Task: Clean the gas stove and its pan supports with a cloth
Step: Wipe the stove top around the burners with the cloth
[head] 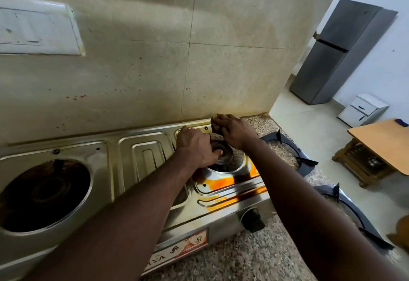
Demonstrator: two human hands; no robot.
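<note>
A stainless steel gas stove (141,159) stands on a speckled granite counter against the wall. Its left burner well (44,194) is dark and bare. Orange and brown stains (223,181) spread over the top in front of the right burner (222,155). My left hand (195,145) grips that burner's ring, thumb on its inner edge. My right hand (235,131) is just behind the burner and pinches a small dark piece (215,127); whether this is cloth or a burner part is unclear. Two black pan supports (294,148) (354,212) lie off the stove on the counter.
A black control knob (253,218) sticks out of the stove's front. A white switch plate (37,28) is on the wall at upper left. Beyond the counter's right edge are a grey fridge (332,57), a small white cabinet (363,110) and a wooden table (380,145).
</note>
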